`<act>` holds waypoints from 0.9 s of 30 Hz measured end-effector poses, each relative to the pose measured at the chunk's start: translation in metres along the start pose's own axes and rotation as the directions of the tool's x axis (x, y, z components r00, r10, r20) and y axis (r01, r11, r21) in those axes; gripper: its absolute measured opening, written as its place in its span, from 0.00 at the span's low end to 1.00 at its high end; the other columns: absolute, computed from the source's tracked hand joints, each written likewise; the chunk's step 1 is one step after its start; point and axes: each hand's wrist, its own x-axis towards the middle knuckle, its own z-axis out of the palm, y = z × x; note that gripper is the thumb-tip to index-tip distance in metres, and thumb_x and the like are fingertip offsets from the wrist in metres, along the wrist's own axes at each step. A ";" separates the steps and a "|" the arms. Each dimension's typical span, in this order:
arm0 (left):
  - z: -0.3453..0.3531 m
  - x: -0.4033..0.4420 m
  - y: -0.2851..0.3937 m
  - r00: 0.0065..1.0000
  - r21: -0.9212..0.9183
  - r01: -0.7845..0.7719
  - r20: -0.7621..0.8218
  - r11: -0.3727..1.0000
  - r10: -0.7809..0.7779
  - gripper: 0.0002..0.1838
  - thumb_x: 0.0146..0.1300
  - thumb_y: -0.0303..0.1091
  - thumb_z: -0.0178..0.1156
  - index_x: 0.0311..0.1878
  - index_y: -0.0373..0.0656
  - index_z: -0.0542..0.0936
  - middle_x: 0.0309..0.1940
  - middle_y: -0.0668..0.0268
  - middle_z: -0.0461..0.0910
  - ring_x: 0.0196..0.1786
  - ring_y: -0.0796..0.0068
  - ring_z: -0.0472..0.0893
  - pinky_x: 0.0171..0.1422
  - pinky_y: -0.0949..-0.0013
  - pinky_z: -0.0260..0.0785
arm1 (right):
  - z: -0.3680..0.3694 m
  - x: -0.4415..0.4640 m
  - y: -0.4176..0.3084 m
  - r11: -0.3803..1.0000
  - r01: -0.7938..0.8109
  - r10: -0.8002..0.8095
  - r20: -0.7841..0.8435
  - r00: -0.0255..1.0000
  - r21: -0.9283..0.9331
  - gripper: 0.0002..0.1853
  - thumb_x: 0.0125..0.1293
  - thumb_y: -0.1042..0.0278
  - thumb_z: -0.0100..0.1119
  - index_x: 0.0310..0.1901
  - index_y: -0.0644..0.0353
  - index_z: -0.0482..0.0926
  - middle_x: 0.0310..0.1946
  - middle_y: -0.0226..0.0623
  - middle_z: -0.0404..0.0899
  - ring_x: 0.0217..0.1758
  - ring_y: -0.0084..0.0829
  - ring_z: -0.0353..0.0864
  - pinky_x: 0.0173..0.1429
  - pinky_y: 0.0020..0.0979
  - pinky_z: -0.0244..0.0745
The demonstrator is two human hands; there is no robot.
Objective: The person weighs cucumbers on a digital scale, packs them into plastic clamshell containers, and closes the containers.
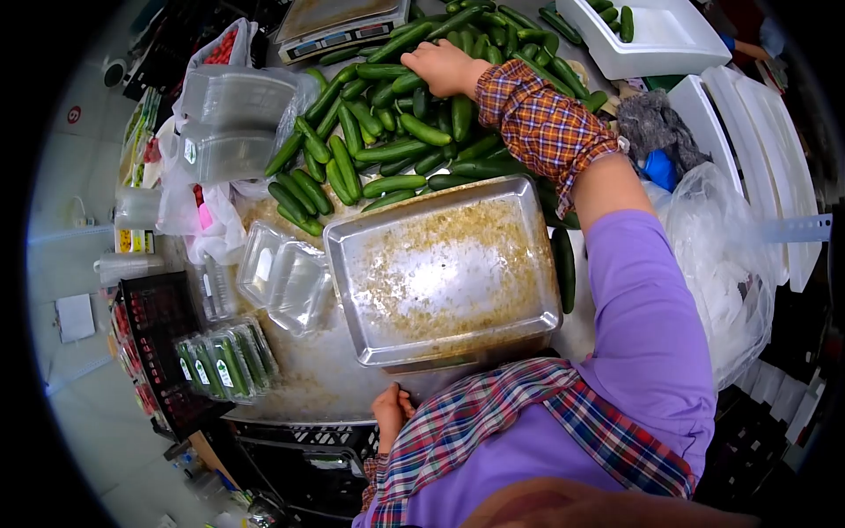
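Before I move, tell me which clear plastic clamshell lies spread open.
The empty clamshell just left of the metal tray: its halves lie splayed side by side, while the cucumber packs farther left are closed.

Bright, fairly even light puts white glare on the metal tray (pixel 444 268) and small highlights on the cucumbers (pixel 425 130); fisheye distortion bends the edges into black corners.

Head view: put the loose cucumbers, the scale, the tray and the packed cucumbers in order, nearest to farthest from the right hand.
1. Loose cucumbers: right under the right hand.
2. Scale: just left of it.
3. Tray: closer to the body.
4. Packed cucumbers: lower left.
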 end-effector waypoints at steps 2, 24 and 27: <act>0.000 -0.001 0.002 0.998 0.080 -0.063 0.036 0.995 0.060 0.18 0.66 0.39 0.50 0.24 0.37 0.73 0.10 0.64 0.70 0.11 0.74 0.68 0.15 0.72 0.60 | -0.003 -0.002 -0.005 0.998 0.021 -0.021 0.004 1.000 -0.066 0.27 0.50 0.75 0.58 0.55 0.60 0.65 0.43 0.40 0.75 0.54 0.41 0.70 0.65 0.56 0.54; -0.010 -0.014 0.002 0.998 -0.001 0.039 0.048 0.999 -0.039 0.18 0.65 0.42 0.51 0.24 0.40 0.74 0.11 0.67 0.70 0.11 0.76 0.69 0.14 0.75 0.61 | -0.002 -0.028 -0.010 0.938 -0.054 0.061 0.011 0.998 -0.343 0.29 0.50 0.70 0.64 0.56 0.55 0.68 0.50 0.42 0.68 0.55 0.42 0.66 0.55 0.48 0.64; -0.010 -0.014 0.003 0.996 -0.016 0.066 0.060 0.998 -0.065 0.18 0.65 0.43 0.51 0.25 0.40 0.74 0.11 0.67 0.71 0.11 0.75 0.69 0.15 0.74 0.61 | -0.005 -0.025 -0.023 0.949 -0.085 0.116 0.087 0.989 -0.303 0.25 0.52 0.67 0.60 0.55 0.53 0.70 0.46 0.44 0.70 0.51 0.43 0.68 0.51 0.44 0.67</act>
